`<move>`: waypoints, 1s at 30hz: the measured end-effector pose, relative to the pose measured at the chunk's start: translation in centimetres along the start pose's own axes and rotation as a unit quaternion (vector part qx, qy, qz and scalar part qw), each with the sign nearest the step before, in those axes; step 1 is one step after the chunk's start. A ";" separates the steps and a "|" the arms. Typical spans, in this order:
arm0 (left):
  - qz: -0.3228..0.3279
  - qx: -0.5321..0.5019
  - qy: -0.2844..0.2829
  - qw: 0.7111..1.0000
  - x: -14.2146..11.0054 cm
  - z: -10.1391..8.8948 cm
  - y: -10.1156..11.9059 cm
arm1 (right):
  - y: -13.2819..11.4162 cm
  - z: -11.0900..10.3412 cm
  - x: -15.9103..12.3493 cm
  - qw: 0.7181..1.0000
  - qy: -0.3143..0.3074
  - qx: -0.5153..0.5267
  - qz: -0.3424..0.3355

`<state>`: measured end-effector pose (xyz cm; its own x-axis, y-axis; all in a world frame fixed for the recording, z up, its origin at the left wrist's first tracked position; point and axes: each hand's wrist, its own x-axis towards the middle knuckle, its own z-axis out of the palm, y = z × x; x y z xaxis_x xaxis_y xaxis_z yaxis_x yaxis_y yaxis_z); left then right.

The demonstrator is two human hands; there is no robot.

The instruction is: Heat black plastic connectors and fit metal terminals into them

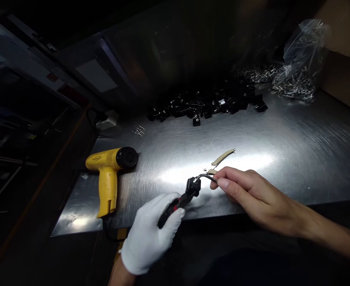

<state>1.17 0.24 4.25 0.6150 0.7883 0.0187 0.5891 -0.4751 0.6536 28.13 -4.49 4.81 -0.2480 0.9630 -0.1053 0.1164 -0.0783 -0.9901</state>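
Observation:
My left hand [151,230], in a white glove, is closed around pliers [172,209] with black and red handles. At the far end of the pliers is a small black block [193,186] with a shiny metal piece on top. My bare right hand [246,190] pinches a thin dark bent rod [206,175] between thumb and fingers. The rod's curved end meets the metal piece; whether it is a hex key or a stiff wire I cannot tell. Just behind lies a tool with cream handles [223,157], partly hidden by my right fingers.
A yellow heat gun [108,171] rests on the left of the metal table [163,147]. Farther back lie a heap of small black parts [199,105] and a few small metal pins [138,130]. A clear bag of metal terminals [297,81] stands beside a cardboard box [346,79].

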 end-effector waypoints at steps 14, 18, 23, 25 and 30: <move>-0.176 -0.150 -0.004 0.973 -5.2 4.3 2.0 | 1.0 2.5 -1.3 0.992 -0.020 0.085 0.091; -0.261 -0.222 -0.003 0.940 -6.2 6.8 1.7 | 1.8 3.7 -1.1 0.990 -0.006 0.050 0.131; -0.286 -0.285 0.021 0.914 -6.3 8.5 1.6 | 2.3 5.3 -1.4 0.990 0.031 -0.021 0.139; -0.288 -0.301 0.035 0.908 -6.2 8.8 1.7 | 2.2 5.8 -1.5 0.986 0.052 -0.030 0.158; -0.298 -0.317 0.049 0.899 -6.3 9.3 1.9 | 2.3 6.9 -1.9 0.989 0.079 -0.025 0.124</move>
<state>3.34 -9.27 -1.65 0.2213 0.8749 -0.4308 0.3622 0.3364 0.8693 22.23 -8.25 2.06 -0.0537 0.9446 -0.3239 0.2025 -0.3073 -0.9298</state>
